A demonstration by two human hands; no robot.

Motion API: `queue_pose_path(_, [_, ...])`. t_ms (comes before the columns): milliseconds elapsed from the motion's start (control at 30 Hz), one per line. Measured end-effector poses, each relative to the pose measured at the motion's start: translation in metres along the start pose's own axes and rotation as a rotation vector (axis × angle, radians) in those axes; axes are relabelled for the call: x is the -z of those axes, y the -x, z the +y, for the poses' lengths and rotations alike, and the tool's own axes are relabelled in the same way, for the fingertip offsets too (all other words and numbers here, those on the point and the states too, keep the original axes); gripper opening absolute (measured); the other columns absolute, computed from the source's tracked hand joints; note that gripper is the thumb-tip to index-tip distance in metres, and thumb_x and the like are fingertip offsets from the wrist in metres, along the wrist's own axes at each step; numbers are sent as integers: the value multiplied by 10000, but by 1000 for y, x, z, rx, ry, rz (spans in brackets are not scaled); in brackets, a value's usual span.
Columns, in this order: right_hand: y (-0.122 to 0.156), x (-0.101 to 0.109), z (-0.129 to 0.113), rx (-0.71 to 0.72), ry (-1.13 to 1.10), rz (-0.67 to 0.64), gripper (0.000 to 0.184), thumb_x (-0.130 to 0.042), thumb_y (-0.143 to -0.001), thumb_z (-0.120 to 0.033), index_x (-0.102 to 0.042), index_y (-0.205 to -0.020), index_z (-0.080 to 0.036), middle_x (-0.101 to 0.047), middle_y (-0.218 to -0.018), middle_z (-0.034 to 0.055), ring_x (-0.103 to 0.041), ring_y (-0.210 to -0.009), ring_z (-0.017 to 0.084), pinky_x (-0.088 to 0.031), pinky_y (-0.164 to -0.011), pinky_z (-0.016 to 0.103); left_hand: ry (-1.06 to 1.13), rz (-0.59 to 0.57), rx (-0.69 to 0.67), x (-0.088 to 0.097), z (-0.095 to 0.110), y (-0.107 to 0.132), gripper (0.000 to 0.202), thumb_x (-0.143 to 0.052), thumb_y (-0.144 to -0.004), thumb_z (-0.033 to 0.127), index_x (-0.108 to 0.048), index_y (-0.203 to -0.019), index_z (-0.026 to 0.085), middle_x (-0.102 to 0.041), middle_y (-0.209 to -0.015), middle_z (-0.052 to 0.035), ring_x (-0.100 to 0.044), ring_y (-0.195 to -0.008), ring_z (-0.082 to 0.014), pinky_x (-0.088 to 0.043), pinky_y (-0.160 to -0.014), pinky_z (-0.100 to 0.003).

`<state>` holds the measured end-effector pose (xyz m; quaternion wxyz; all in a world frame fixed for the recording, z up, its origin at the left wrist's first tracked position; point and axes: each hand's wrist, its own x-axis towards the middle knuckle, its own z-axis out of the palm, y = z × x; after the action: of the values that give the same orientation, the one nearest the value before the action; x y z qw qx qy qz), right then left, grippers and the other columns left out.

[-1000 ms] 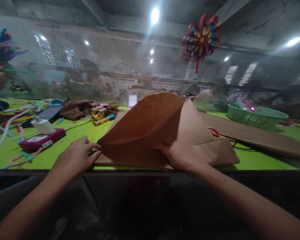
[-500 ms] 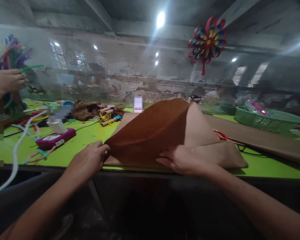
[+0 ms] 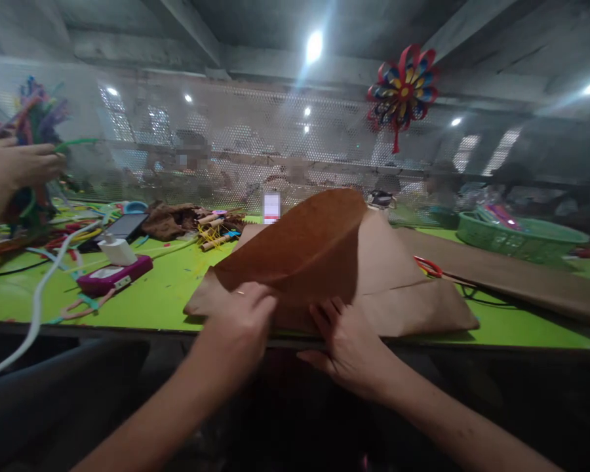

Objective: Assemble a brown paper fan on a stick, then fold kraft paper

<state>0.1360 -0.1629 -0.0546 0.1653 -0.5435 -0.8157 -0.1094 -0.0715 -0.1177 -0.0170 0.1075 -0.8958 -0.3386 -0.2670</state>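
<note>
A large piece of brown paper [image 3: 386, 262] lies at the table's front edge, folded, its upper layer arched into an open pocket with a darker inside. My left hand [image 3: 243, 321] is closed on the near edge of this paper, left of the middle; motion blurs it slightly. Close by on the right, my right hand [image 3: 351, 344] has its fingers bent over the same near edge, thumb lower and partly apart from them. The paper's left corner sticks out past my left wrist. A red-handled tool [image 3: 427, 266] lies just behind the paper's right flap.
Flat brown paper [image 3: 516, 272] extends along the right, before a green basket [image 3: 521, 233]. At left are a purple power strip [image 3: 115, 275] with a white plug, a white cable [image 3: 39, 314] and a phone [image 3: 128, 226]. Another person's hand [image 3: 19, 164] holds colourful stems at far left.
My left hand has moved right from the paper's left corner to its near edge, close to my right hand. My right hand has shifted slightly down, toward the table edge.
</note>
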Motion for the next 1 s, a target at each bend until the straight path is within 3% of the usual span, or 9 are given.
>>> queue_pose_path(67, [1, -1, 2, 20, -26, 0, 516, -526, -841, -498, -570, -1170, -103, -552, -1084, 153, -465, -1006, 300, -430, -868, 464, 52, -60, -151, -18, 26, -7, 299, -401, -901, 163, -584, -1137, 141, -607, -1156, -114, -531, -1098, -237, -419, -989, -395])
queue_pose_path(133, [2, -3, 5, 32, -47, -3, 407, -578, -804, -378, -583, -1119, -120, -544, -1092, 139, -465, -1002, 287, -430, -869, 450, 75, -112, -180, -35, 43, -11, 331, -420, -917, 223, -537, -1202, 102, -592, -1208, -140, -530, -1131, -244, -418, -1008, -394])
queue_pose_path(233, [5, -3, 10, 29, -87, -6, 444, -610, -744, -289, -553, -1136, -88, -534, -1124, 154, -460, -1029, 286, -421, -907, 443, 107, -137, -153, -48, 47, -11, 446, -492, -895, 290, -451, -1298, 104, -525, -1314, -152, -474, -1218, -264, -367, -1062, -421])
queue_pose_path(400, [12, 5, 19, 45, -149, -27, 574, -633, -733, -280, -476, -1242, -67, -517, -1224, 177, -456, -1114, 283, -398, -987, 437, 138, -216, -151, -45, 42, -10, 591, -532, -862, 421, -381, -1364, 149, -462, -1381, -164, -415, -1282, -294, -318, -1087, -468])
queue_pose_path(567, [37, 7, 40, 60, -1, 16, 569, -603, -790, -286, -459, -1317, -125, -506, -1324, 172, -416, -1242, 300, -318, -1058, 515, 28, -267, -152, -52, 47, -5, 755, -559, -787, 584, -388, -1386, 157, -403, -1427, -201, -357, -1315, -373, -312, -1053, -550])
queue_pose_path(767, [70, 11, 68, -9, 148, -3, 625, -571, -819, -303, -383, -1398, -160, -457, -1404, 136, -417, -1273, 290, -350, -1045, 520, -33, -269, -142, -62, 44, -2, 760, -533, -767, 646, -430, -1378, 206, -396, -1436, -197, -355, -1311, -403, -327, -1023, -558])
queue_pose_path(1000, [77, 4, 70, -53, 187, 5, 652, -549, -767, -161, -385, -1397, -147, -432, -1430, 123, -399, -1289, 284, -331, -1054, 514, 10, -299, -188, -49, 54, -17, 737, -509, -774, 649, -506, -1300, 132, -407, -1431, -192, -327, -1335, -370, -294, -1057, -525])
